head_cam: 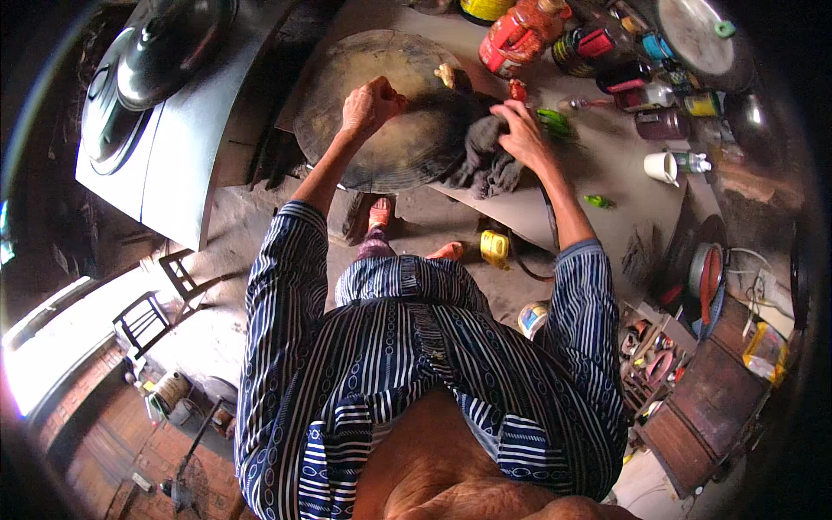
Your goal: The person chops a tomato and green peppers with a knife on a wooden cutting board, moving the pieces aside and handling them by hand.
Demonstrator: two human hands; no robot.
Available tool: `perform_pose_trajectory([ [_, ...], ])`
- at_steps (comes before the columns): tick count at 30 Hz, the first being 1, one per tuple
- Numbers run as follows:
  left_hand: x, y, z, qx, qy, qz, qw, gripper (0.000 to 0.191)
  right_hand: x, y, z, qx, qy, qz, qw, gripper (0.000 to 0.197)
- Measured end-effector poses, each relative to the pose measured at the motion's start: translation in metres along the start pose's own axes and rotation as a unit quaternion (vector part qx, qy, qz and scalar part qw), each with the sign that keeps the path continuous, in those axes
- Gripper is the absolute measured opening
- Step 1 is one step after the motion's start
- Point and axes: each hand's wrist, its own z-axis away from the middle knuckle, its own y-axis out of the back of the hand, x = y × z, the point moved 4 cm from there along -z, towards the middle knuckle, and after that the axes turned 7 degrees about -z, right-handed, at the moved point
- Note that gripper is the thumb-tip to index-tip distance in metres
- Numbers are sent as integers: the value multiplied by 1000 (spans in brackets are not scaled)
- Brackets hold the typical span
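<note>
My left hand (372, 109) is curled into a fist above a round wooden chopping block (383, 153); nothing shows in it, and its palm is hidden. Against the block's right edge lies a crumpled grey cloth (486, 153). My right hand (522, 135) is over the cloth's right side, fingers a little apart; whether it touches the cloth I cannot tell. A knobby piece of ginger (445, 75) rests towards the block's far right. Beyond my right hand are a small red item (518, 90) and some green peppers (554, 123). Another small green piece (597, 201) lies nearer on the tabletop.
A red-labelled jug (520, 39), dark bottles (585, 49) and a lidded pot (699, 36) crowd the far right. A white cup (661, 168) stands at the right. On the left is a pale stove-like surface (182, 140) with metal lids (110, 130). A yellow container (494, 247) is on the floor.
</note>
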Motion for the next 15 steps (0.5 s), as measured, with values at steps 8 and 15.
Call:
perform_pose_trajectory([
  [8, 3, -11, -14, 62, -85, -122, 987, 48, 4, -56, 22, 37, -33, 143, 989, 41],
  [15, -19, -8, -25, -11, -45, -173, 984, 68, -28, -81, 97, 1, -11, -2, 1000, 41],
])
